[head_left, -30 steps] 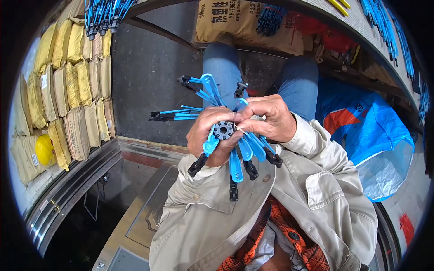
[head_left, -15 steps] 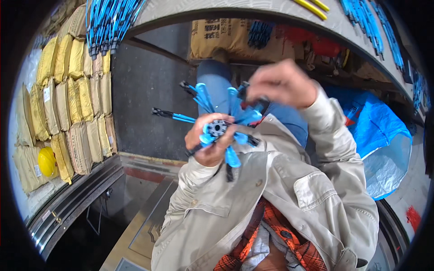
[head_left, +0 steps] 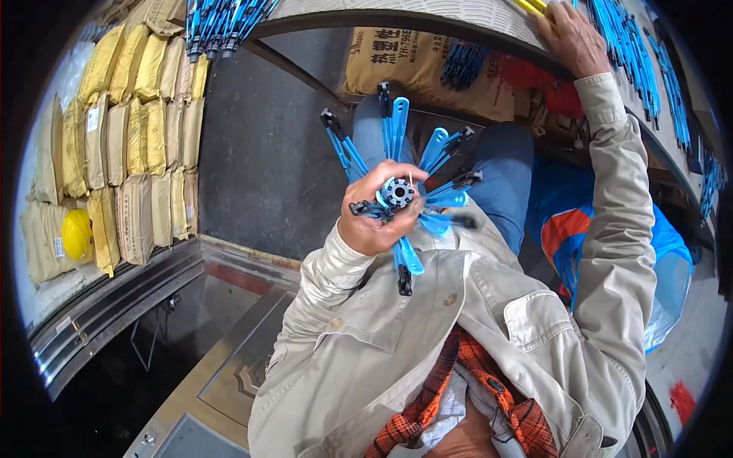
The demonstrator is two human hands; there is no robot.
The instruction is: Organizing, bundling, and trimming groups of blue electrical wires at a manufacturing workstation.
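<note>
My left hand is closed around a round black hub from which several blue arms with black tips fan out like spokes, held above my lap. My right hand is stretched far up to the workbench at the top right, its fingers resting on the surface near a yellow strip and rows of blue parts. Whether it grips anything there is not clear.
Stacked yellow and tan sacks and a yellow hard hat stand at the left. A brown printed sack lies under the bench. A blue bag sits at my right. More blue parts hang at top left.
My right hand has left the spoked assembly and reached up to the bench at the top right. My left hand alone now holds the assembly.
</note>
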